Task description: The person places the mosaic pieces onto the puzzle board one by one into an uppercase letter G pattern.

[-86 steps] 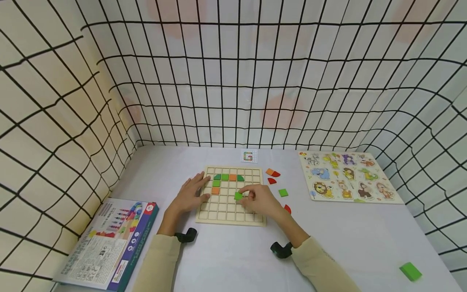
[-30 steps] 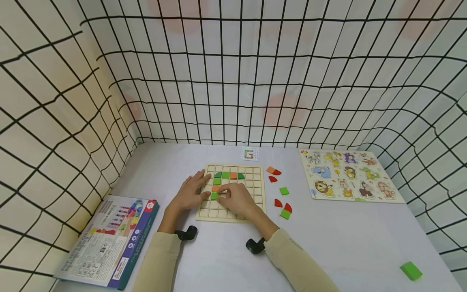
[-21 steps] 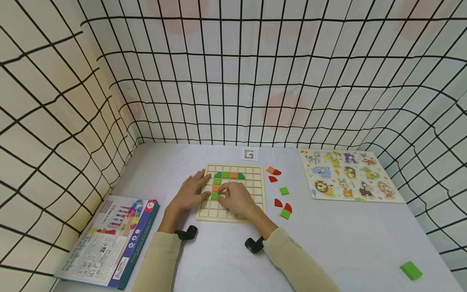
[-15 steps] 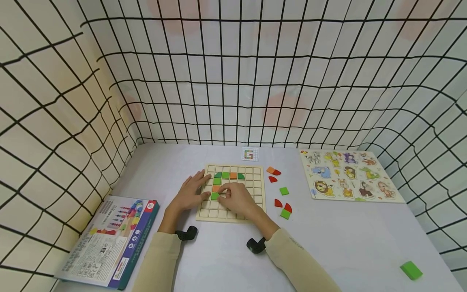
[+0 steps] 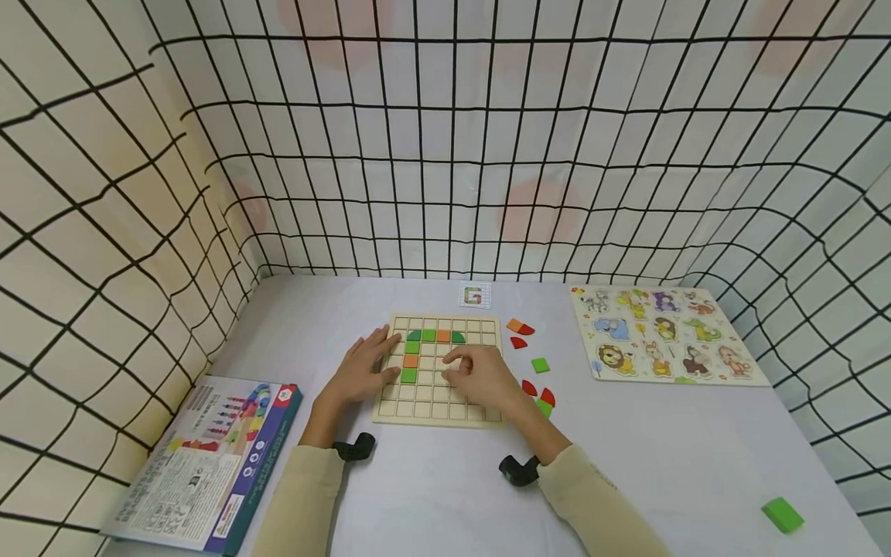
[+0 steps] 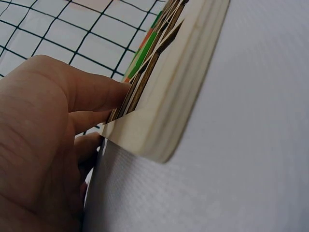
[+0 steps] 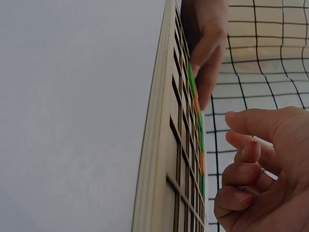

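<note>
A wooden grid board (image 5: 438, 412) lies on the table with flat coloured tiles set in some cells. Its upper row has a dark green quarter-circle (image 5: 414, 335), a green square, an orange square (image 5: 443, 336) and another dark green quarter-circle (image 5: 457, 337). Down the left column run a green, an orange and a lower green square (image 5: 408, 375). My left hand (image 5: 360, 373) rests on the board's left edge, fingers extended. Over the board's right half hovers my right hand (image 5: 487, 379), thumb and index finger apart with nothing between them, as the right wrist view confirms.
Right of the board lie loose red quarter-circles (image 5: 518, 343), an orange square and green squares (image 5: 541, 365). A G pattern card (image 5: 475, 295) sits behind it. An animal puzzle board (image 5: 668, 336), a box (image 5: 209, 464) and a green block (image 5: 783, 514) lie farther out.
My right hand brought a green square to the left column's lower cell and let go of it. Then it drew back to the right. My left hand stayed in place.
</note>
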`<state>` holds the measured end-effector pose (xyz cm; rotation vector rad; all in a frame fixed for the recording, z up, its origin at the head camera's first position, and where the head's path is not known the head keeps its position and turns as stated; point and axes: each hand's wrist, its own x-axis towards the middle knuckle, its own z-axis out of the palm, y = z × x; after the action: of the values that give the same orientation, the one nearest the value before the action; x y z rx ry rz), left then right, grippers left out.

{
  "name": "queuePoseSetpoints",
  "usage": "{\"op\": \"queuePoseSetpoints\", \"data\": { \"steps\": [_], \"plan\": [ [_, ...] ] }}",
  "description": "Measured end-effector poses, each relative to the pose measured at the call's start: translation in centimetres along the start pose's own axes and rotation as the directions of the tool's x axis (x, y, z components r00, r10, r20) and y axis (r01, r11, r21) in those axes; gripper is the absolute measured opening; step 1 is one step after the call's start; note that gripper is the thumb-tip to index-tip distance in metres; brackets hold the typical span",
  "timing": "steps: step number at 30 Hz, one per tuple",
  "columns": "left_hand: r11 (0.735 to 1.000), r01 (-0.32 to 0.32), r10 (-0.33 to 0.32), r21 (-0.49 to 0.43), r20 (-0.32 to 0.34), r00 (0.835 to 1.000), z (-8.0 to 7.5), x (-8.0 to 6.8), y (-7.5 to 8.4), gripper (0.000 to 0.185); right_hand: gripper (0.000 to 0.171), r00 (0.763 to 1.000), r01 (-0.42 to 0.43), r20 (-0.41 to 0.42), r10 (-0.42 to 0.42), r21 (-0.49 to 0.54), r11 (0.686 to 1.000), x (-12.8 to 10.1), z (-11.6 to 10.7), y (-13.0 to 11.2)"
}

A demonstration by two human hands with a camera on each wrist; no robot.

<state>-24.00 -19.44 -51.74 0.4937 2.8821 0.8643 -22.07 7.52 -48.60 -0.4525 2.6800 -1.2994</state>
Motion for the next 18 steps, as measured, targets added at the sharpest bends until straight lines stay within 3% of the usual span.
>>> {"op": "queuePoseSetpoints", "data": {
  "steps": [18],
  "plan": [
    [1.0,-0.008,0.008,-0.01,-0.01,1.0,-0.1,-0.2,0.0,0.071,0.023,0.989,-0.082,-0.128,0.075,-0.045,0.996,-2.1,-6.3,5.5]
  ]
}}
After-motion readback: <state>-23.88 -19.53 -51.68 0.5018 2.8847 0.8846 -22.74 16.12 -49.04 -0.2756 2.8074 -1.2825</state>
